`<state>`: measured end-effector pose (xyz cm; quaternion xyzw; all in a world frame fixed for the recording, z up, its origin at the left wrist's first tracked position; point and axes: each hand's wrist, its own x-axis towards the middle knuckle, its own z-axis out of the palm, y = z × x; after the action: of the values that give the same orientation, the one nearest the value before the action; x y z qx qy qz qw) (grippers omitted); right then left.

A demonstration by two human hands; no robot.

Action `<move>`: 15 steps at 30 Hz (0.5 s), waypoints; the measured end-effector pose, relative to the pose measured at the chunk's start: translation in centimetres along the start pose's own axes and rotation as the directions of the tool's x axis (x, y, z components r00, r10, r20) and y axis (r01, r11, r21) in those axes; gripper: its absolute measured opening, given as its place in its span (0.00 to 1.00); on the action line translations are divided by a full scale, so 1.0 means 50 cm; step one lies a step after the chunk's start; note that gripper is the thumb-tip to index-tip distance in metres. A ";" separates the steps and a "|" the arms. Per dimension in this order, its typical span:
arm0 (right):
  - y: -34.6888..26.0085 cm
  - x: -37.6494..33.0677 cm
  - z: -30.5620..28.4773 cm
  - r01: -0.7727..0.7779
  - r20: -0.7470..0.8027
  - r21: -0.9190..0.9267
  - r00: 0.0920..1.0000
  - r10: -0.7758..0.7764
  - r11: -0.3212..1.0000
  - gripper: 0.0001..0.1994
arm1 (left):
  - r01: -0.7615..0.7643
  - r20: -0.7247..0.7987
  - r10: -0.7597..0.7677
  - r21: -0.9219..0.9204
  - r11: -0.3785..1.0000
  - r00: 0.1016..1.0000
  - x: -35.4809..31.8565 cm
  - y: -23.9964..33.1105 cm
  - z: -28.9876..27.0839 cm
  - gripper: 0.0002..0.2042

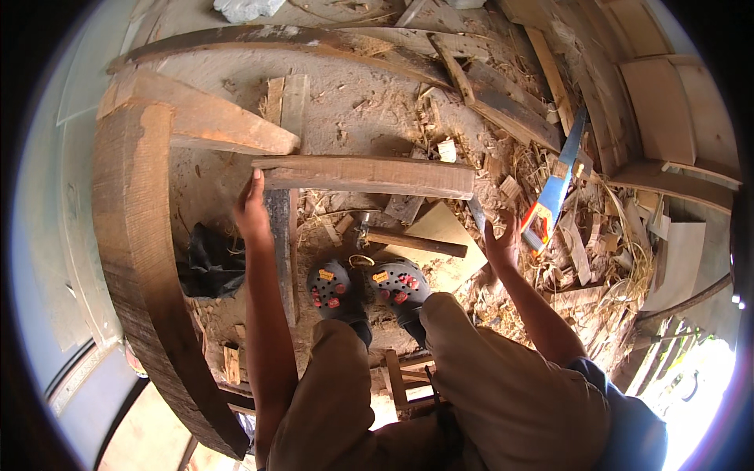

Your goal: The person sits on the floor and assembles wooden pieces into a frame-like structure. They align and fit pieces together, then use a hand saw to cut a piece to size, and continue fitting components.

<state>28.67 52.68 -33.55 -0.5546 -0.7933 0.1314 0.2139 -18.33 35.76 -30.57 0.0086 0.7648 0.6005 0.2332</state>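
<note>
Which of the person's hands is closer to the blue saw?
The right hand. It rests just left of the blue saw, close to its handle end. The left hand is far off on the other side, gripping the left end of the wooden plank.

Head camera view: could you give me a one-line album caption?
Left hand grips a wooden plank above a hammer, shavings and a handsaw.

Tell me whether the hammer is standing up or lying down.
Lying down: the hammer rests flat on the shavings, handle level, ahead of the shoes, in neither hand.

Wood scraps (503, 188), hammer (408, 239) and handsaw (554, 192) crowd the floor (345, 118).
</note>
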 end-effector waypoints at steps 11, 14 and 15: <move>0.112 -0.066 0.018 -0.435 0.430 -0.002 0.812 0.393 0.901 0.17 | -0.075 0.006 0.075 0.159 0.984 0.997 0.006 -0.012 -0.007 0.26; 0.077 -0.048 -0.019 -0.453 0.455 0.078 0.809 0.373 0.888 0.17 | -0.117 -0.002 0.118 0.124 0.985 0.993 -0.009 -0.003 0.001 0.27; 0.063 -0.034 -0.033 -0.526 0.500 0.092 0.759 0.418 0.846 0.16 | -0.125 0.026 0.123 0.150 0.981 0.992 -0.011 0.008 -0.002 0.28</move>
<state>32.57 52.12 -33.82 -0.6617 -0.6337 0.3988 0.0405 -17.97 35.62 -30.01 0.0790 0.8041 0.5541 0.2004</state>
